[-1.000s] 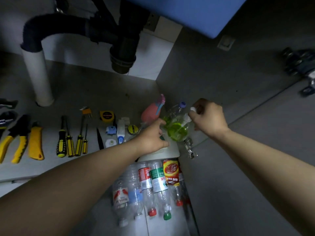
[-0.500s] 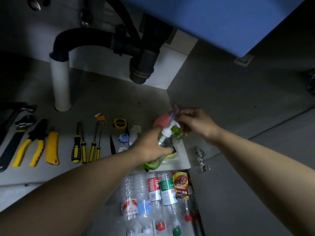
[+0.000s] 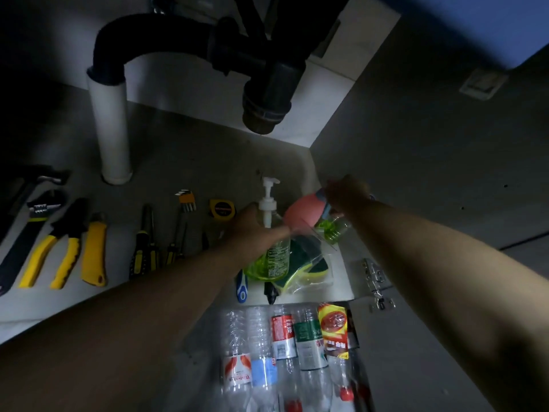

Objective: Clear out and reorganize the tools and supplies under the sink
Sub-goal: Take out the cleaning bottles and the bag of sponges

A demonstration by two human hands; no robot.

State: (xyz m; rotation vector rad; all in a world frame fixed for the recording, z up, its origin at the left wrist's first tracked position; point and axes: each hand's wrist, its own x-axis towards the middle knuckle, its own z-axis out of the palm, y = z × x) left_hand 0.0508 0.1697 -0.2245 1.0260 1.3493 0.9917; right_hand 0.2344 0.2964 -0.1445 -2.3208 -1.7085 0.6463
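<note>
Now left hand (image 3: 252,230) grips dispenser (image 3: 276,251) (near shelf edge (image 3: 341,297)); right hand (image 3: 347,194) holds small bottle (image 3: 332,228).

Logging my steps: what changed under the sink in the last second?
The clear pump bottle of green liquid went from tilted in the air to upright on the cabinet floor, with the left hand gripping it throughout. The right hand left its pump for the pink spray bottle; grip unclear. The yellow-handled tools and empty plastic bottles stayed.

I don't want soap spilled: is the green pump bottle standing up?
Upright: the pump bottle has its nozzle on top and base down, gripped by the left hand.
</note>
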